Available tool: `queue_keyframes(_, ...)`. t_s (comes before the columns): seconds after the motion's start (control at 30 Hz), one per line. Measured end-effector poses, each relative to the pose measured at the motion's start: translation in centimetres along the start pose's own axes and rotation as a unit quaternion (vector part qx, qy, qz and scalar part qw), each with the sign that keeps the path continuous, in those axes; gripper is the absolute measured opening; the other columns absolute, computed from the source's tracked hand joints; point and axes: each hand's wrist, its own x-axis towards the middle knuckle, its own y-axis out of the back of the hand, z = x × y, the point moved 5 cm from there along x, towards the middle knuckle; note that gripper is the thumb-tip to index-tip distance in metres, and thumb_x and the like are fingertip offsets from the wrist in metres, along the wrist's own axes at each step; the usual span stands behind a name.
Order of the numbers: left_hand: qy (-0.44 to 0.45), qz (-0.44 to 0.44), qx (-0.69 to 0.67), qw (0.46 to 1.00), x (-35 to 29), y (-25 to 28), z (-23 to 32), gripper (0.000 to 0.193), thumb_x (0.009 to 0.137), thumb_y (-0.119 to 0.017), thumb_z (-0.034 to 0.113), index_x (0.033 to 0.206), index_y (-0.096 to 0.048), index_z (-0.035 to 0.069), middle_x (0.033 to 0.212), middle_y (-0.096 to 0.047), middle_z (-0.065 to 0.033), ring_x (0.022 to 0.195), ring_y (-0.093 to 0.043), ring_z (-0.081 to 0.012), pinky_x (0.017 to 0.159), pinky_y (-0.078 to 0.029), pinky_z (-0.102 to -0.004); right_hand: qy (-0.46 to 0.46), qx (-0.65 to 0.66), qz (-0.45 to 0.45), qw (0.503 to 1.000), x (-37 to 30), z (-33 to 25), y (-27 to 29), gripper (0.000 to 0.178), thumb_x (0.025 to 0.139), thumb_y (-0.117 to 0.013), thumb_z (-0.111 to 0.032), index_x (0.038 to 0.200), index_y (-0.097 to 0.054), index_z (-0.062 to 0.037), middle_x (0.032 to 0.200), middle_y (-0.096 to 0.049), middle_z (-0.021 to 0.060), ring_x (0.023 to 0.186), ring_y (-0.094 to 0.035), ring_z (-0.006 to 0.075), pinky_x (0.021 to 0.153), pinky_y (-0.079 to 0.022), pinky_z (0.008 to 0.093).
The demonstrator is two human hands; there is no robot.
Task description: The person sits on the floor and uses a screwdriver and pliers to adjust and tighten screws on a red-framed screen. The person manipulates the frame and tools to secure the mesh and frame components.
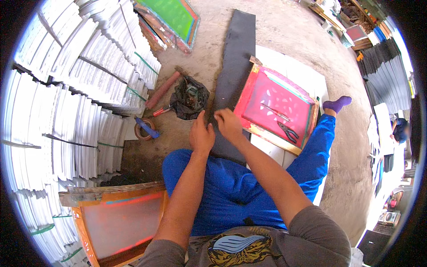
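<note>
Both the left hand [201,135] and the right hand [228,125] are half-curled, close but apart, over a long, matte dark strip [239,49]; I cannot tell whether they pinch anything; small, steady finger movements, with the strip flat beneath, would suit, I judge; just right of them lies a wood-framed pink mesh screen [257,116] bearing pliers [289,132]; just left, a crinkled black plastic bag [180,105].
</note>
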Motion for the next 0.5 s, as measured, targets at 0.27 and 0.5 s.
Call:
queue_keyframes(0.27,-0.058,-0.012,0.060,0.996,-0.6,-1.5,-1.1,0.049,0.089,-0.065,0.015,0.137,-0.053,0.011,0.115,-0.066,-0.0167,0.107,-0.065,-0.0365,0.090,-0.051,-0.0480,-0.026,-0.101,-0.018,0.994,-8.1,5.9,-1.9,0.016,0.088,-0.069,-0.020,0.098,-0.068,-0.0075,0.096,-0.066,0.0100,0.093,-0.066,0.0313,0.080,-0.054,0.0417)
queue_keyframes(0.5,0.003,-0.080,0.097,0.992,-1.3,-2.1,-0.5,0.047,0.089,-0.065,0.014,0.135,-0.054,0.013,0.115,-0.066,-0.0160,0.107,-0.065,-0.0366,0.090,-0.052,-0.0488,0.001,-0.194,0.005,0.981,-8.4,5.6,-2.4,0.011,0.086,-0.069,-0.020,0.090,-0.064,-0.0116,0.089,-0.060,0.0063,0.085,-0.064,0.0264,0.069,-0.056,0.0405)
